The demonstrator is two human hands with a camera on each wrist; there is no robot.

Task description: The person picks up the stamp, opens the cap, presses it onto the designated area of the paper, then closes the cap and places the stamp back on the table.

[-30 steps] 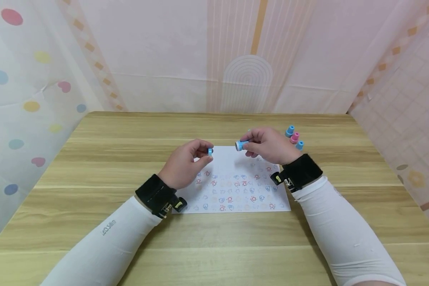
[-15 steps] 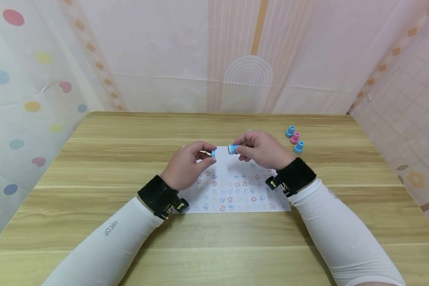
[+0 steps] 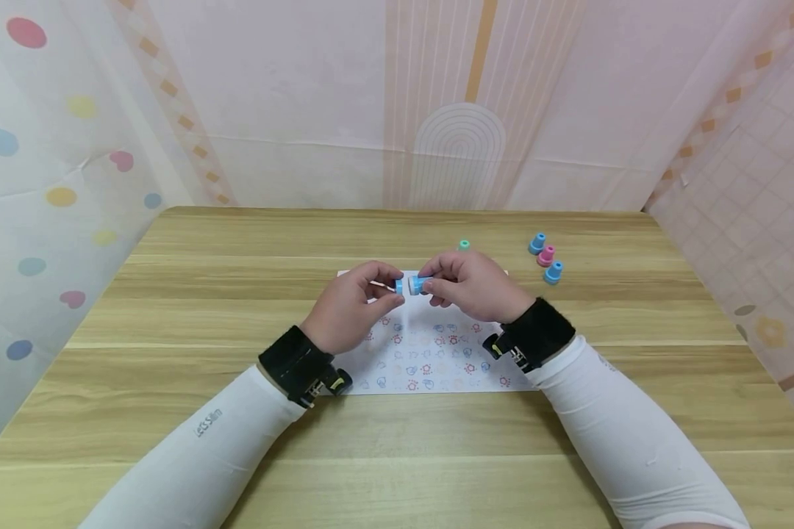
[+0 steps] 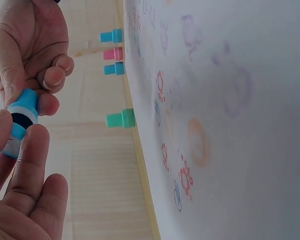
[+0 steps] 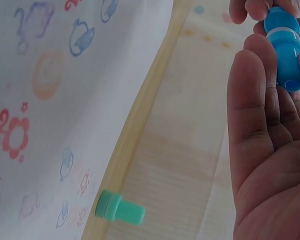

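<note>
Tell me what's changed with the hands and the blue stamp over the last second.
The left hand with the blue cap and the right hand with the blue stamp moved toward each other; the cap now meets the stamp's end. That uncovered the green stamp behind. Both grips, the stamped paper and the three stamps on the table stayed put.

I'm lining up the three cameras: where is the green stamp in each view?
Head: green stamp stands on the table beyond the paper's far edge, upper centre-right.
Left wrist: left of centre, at the paper's edge.
Right wrist: bottom left-centre.
Shared landmark: the stamped paper's edge beside it.
</note>
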